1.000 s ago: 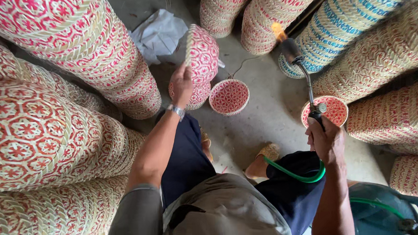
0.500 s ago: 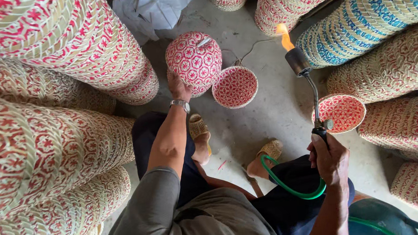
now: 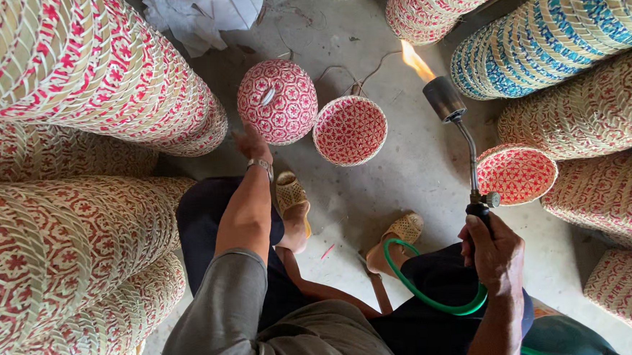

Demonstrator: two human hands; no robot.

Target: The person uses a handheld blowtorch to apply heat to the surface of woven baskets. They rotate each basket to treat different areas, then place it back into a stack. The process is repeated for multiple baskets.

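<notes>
My left hand [image 3: 251,143] reaches forward and grips the near edge of a round red-and-white woven basket [image 3: 277,100] standing on the concrete floor. A matching open basket [image 3: 349,129] lies just to its right, its inside facing me. My right hand [image 3: 492,250] is shut on the handle of a gas torch [image 3: 456,123], whose metal nozzle points up and away with a yellow flame burning at its tip. A green hose [image 3: 429,299] loops from the torch across my lap. A third small red woven basket [image 3: 517,173] lies right of the torch stem.
Tall stacks of red-and-cream woven baskets [image 3: 73,75] crowd the left side. A blue-and-cream stack [image 3: 553,28] and more red stacks [image 3: 612,183] fill the right. White crumpled sheeting [image 3: 203,10] lies at the back. My sandalled feet [image 3: 292,200] rest on the grey floor.
The round basket has turned and now stands lower and further from me, my left hand still on its edge. The torch has stayed upright and lit, shifted slightly.
</notes>
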